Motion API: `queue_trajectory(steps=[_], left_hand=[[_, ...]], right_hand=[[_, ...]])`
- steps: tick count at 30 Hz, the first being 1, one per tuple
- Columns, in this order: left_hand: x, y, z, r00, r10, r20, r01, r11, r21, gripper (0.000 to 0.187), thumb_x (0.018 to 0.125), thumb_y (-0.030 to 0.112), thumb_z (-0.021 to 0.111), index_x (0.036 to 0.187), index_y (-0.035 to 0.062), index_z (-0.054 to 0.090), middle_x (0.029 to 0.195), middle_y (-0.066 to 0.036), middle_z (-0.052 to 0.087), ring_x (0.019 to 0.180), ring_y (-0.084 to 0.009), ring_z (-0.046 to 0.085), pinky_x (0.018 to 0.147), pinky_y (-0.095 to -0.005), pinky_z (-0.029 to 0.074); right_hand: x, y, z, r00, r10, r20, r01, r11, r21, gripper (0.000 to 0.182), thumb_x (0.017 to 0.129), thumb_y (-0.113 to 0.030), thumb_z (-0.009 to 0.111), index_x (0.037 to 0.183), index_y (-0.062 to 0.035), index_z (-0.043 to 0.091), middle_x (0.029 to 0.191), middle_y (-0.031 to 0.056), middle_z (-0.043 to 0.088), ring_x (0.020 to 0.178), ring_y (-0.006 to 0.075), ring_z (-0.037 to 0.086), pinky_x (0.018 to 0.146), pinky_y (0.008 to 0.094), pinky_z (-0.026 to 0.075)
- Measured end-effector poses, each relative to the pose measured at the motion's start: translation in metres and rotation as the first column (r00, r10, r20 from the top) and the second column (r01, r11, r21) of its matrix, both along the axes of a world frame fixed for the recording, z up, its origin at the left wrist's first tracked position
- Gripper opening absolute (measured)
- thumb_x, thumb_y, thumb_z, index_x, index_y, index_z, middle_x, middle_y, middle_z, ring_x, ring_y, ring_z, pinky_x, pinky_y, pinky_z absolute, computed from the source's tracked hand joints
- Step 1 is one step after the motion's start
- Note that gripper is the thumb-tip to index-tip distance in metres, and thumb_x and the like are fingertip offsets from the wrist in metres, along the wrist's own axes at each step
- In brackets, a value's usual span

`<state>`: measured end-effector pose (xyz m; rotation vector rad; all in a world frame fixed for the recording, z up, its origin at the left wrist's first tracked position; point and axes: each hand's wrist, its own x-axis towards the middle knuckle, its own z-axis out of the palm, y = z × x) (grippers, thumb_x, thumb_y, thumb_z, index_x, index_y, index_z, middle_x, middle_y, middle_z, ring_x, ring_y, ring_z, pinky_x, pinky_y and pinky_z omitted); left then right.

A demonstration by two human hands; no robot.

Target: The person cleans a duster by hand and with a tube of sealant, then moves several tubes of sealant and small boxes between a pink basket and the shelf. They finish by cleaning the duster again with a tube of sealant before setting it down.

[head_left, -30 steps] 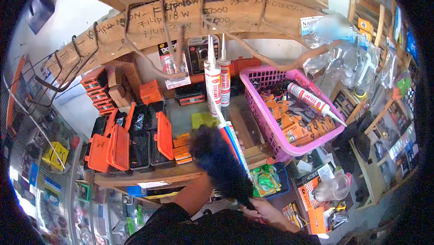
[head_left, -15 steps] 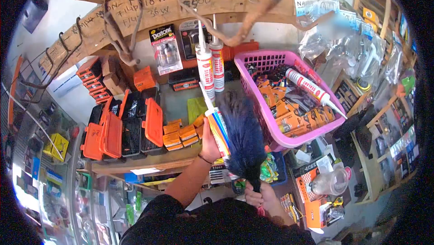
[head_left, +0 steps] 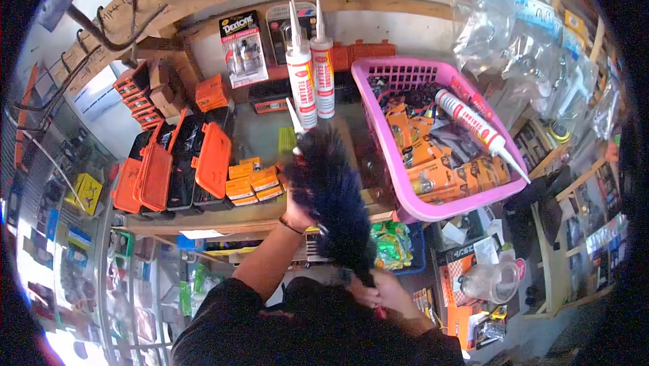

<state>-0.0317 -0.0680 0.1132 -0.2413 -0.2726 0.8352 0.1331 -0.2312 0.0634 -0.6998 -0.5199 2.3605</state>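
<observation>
My left hand (head_left: 297, 207) grips a sealant tube, whose white nozzle (head_left: 295, 121) sticks up past the duster; most of the tube and my fingers are hidden behind the bristles. A dark, fluffy duster (head_left: 331, 197) lies across the front of that tube, blurred by motion. Its handle is in my right hand (head_left: 380, 291), close to my body with the fingers wrapped round it. Two white silicone sealant tubes (head_left: 301, 89) stand upright on the shelf just beyond. Another sealant tube (head_left: 470, 121) lies on top of the goods in a pink basket (head_left: 443, 212).
Black cases with orange lids (head_left: 154, 175) and small orange boxes (head_left: 251, 182) stand at the left of the shelf. A Dextone adhesive pack (head_left: 243, 52) leans at the back. Metal hooks (head_left: 111, 35) and plastic bags (head_left: 514, 41) hang overhead. Green packets (head_left: 392, 244) sit lower down.
The duster has swept left and up across the held tube, covering its label. My left hand has shifted slightly left. The view has tilted a little, with the hooks higher now.
</observation>
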Motion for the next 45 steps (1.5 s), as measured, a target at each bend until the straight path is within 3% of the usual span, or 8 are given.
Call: queue_trajectory(steps=[1, 8, 11, 17, 29, 31, 43, 45], left_hand=[[-0.001, -0.003, -0.001, 0.846, 0.287, -0.449, -0.131, 0.929, 0.346, 0.062, 0.08, 0.056, 0.035, 0.121, 0.0096, 0.039, 0.119, -0.01, 0.045, 0.11, -0.0275, 0.042, 0.095, -0.0426, 0.029], [-0.005, 0.029, -0.033, 0.968, 0.183, -0.17, -0.019, 0.733, 0.68, 0.047, 0.083, 0.042, 0.04, 0.119, 0.0113, 0.041, 0.111, -0.009, 0.052, 0.096, -0.0264, 0.05, 0.089, -0.0434, 0.036], [-0.002, 0.007, -0.016, 0.899, 0.318, -0.299, -0.254, 0.938, 0.236, 0.05, 0.083, 0.045, 0.038, 0.119, 0.0107, 0.041, 0.111, -0.009, 0.051, 0.098, -0.0275, 0.049, 0.091, -0.0447, 0.034], [-0.007, 0.023, -0.047, 0.537, 0.584, -0.609, -0.108, 0.763, 0.637, 0.041, 0.082, 0.043, 0.042, 0.106, 0.01, 0.047, 0.082, -0.007, 0.051, 0.08, -0.0203, 0.052, 0.071, -0.0311, 0.046], [-0.007, 0.011, -0.018, 0.788, 0.338, -0.514, -0.148, 0.915, 0.374, 0.053, 0.082, 0.048, 0.037, 0.117, 0.0085, 0.044, 0.112, -0.011, 0.051, 0.1, -0.0286, 0.049, 0.089, -0.0431, 0.037], [-0.001, 0.002, 0.009, 0.788, 0.351, -0.506, -0.15, 0.906, 0.396, 0.053, 0.081, 0.049, 0.038, 0.117, 0.0099, 0.044, 0.114, -0.009, 0.05, 0.102, -0.0276, 0.049, 0.092, -0.0461, 0.032], [-0.004, 0.013, -0.013, 0.73, 0.425, -0.535, -0.226, 0.889, 0.397, 0.049, 0.084, 0.044, 0.036, 0.118, 0.0081, 0.042, 0.114, -0.009, 0.049, 0.096, -0.0255, 0.05, 0.087, -0.0406, 0.038], [-0.002, 0.005, -0.01, 0.736, 0.411, -0.537, -0.199, 0.891, 0.408, 0.051, 0.084, 0.046, 0.035, 0.118, 0.0084, 0.042, 0.114, -0.009, 0.049, 0.097, -0.0258, 0.05, 0.087, -0.0407, 0.038]], right_hand=[[0.006, 0.002, -0.013, 0.992, -0.007, -0.128, 0.005, 1.0, -0.018, 0.031, 0.087, -0.033, 0.034, 0.079, -0.0067, 0.049, 0.042, -0.0021, 0.032, 0.031, 0.0092, 0.027, 0.031, 0.0236, 0.025], [-0.003, 0.002, 0.008, 0.975, 0.012, 0.223, 0.008, 0.996, -0.091, 0.031, 0.088, -0.032, 0.028, 0.074, -0.0084, 0.042, 0.041, -0.0015, 0.031, 0.028, 0.0096, 0.027, 0.028, 0.0247, 0.027], [0.005, 0.012, -0.007, 0.997, 0.072, -0.022, -0.071, 0.997, 0.029, 0.033, 0.088, -0.034, 0.027, 0.076, -0.0079, 0.042, 0.041, -0.0008, 0.031, 0.029, 0.0099, 0.028, 0.028, 0.0248, 0.026], [0.003, 0.011, -0.027, 0.978, 0.152, -0.143, -0.143, 0.987, 0.072, 0.034, 0.087, -0.038, 0.034, 0.082, -0.0061, 0.047, 0.043, -0.0003, 0.035, 0.031, 0.0093, 0.029, 0.029, 0.022, 0.024], [-0.01, 0.022, -0.001, 0.977, -0.036, 0.209, 0.089, 0.964, -0.251, 0.034, 0.087, -0.033, 0.026, 0.076, -0.0038, 0.041, 0.041, -0.0015, 0.028, 0.028, 0.0092, 0.027, 0.026, 0.0222, 0.023], [-0.002, 0.031, -0.019, 0.899, 0.059, -0.434, -0.045, 0.998, 0.043, 0.033, 0.087, -0.031, 0.028, 0.075, -0.0036, 0.042, 0.041, -0.0016, 0.03, 0.029, 0.0091, 0.028, 0.027, 0.0225, 0.025], [-0.01, 0.008, -0.013, 0.924, 0.034, -0.381, -0.059, 0.997, -0.053, 0.039, 0.086, -0.039, 0.035, 0.083, -0.0026, 0.047, 0.041, -0.0026, 0.03, 0.029, 0.009, 0.029, 0.028, 0.0222, 0.026], [-0.019, 0.0, -0.02, 0.998, 0.059, 0.01, -0.058, 0.995, -0.08, 0.04, 0.086, -0.041, 0.032, 0.086, -0.0039, 0.048, 0.04, -0.0022, 0.03, 0.029, 0.0095, 0.029, 0.028, 0.0228, 0.027]])
